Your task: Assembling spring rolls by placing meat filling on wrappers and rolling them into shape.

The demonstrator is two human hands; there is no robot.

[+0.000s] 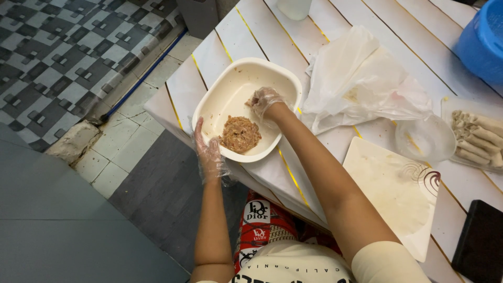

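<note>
A cream plastic basin (225, 86) sits at the table's near-left corner with a lump of brownish minced filling (240, 133) in its bottom. My left hand (208, 151), in a thin clear glove, grips the basin's near rim. My right hand (264, 100), also gloved, reaches inside the basin with fingers curled against the inner wall, just above the filling. Whether it holds any filling is too small to tell.
A white slatted table (335, 21) holds a crumpled clear plastic sheet (361, 78), a clear bowl (425, 137), a white square plate with a thin wrapper (393, 191), a tray of rolled spring rolls (478, 137), a blue tub (484, 42) and a dark object (482, 241).
</note>
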